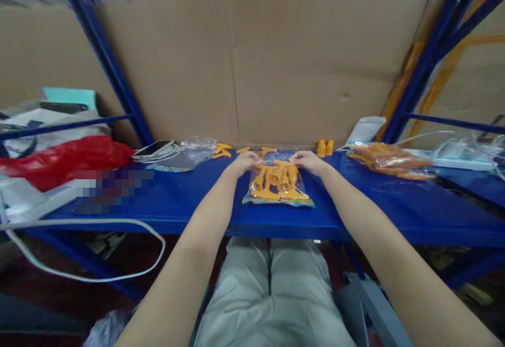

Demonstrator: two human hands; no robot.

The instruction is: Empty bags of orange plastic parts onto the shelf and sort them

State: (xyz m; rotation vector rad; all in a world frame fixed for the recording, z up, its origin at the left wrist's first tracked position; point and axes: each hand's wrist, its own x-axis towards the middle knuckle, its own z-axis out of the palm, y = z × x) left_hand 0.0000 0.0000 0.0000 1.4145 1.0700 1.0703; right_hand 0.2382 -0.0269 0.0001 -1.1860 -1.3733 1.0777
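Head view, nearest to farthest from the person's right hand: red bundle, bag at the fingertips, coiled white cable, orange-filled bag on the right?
From the right hand:
1. Bag at the fingertips: touching.
2. Orange-filled bag on the right.
3. Coiled white cable: to the left.
4. Red bundle: far left.

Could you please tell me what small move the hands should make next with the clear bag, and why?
I would probably draw the far edge of the clear bag taut: the left hand and right hand are at its far corners, and orange parts lie inside. Whether that edge is open, I cannot tell.
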